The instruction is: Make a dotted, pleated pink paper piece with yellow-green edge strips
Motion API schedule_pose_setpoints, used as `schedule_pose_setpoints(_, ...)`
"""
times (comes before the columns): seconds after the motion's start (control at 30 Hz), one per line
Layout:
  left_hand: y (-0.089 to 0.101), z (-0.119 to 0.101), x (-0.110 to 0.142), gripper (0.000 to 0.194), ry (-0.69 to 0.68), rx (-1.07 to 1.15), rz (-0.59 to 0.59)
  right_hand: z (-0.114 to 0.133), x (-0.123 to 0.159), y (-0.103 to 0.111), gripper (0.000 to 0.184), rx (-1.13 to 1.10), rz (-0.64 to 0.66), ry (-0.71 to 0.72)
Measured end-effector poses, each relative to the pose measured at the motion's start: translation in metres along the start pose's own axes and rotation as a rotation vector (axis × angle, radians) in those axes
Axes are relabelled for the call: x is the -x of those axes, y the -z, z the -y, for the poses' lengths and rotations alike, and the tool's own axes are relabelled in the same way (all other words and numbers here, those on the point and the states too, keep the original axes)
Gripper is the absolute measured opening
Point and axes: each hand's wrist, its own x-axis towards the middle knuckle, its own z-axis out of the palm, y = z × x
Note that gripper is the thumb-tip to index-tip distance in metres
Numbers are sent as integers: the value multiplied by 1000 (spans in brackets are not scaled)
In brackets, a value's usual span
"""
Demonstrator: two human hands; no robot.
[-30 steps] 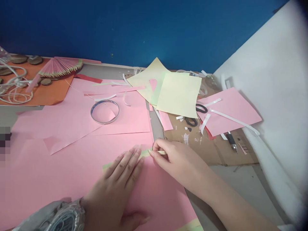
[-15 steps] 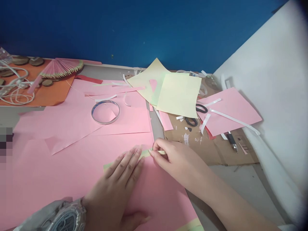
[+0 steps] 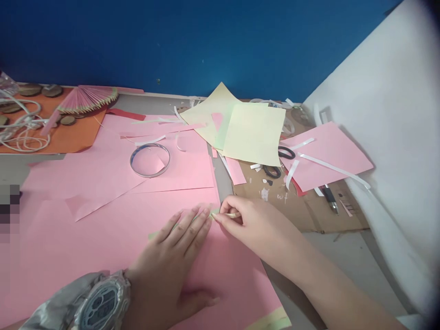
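Observation:
My left hand [image 3: 175,261] lies flat, fingers stretched out, pressing on a large pink paper sheet [image 3: 103,238] and on a thin pale green strip [image 3: 153,235] along its upper edge. My right hand [image 3: 254,224] pinches the right end of that green strip [image 3: 233,214] between thumb and fingers, close to my left fingertips. A watch [image 3: 99,300] sits on my left wrist.
A metal ring [image 3: 150,160] lies on further pink sheets. Yellow paper sheets [image 3: 254,133], scissors [image 3: 280,160], white strips, a pen [image 3: 330,199] and cardboard [image 3: 309,215] are at the right. A pink folded fan [image 3: 85,98], cord [image 3: 24,130] and orange paper are at far left.
My left hand slid a little forward and right along the strip, closer to my right fingers. The right hand keeps its pinch.

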Motion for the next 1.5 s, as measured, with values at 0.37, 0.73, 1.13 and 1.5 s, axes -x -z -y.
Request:
schedule_pose_setpoints(0.37,1,-2,1,89,-8,-1,-13,-20,3,10,23,-11,-73,-30)
schedule_pose_setpoints(0.73,0,-1,1,82,-25,4,-8,-18,3,9,26,53,-56,-12)
schedule_pose_setpoints(1.13,-1,0,2,87,-12,16,-19,-9,0,12,28,123,-34,-46)
schedule_pose_setpoints(1.5,0,-2,2,89,-11,-13,-14,-8,4,7,28,163,-73,10)
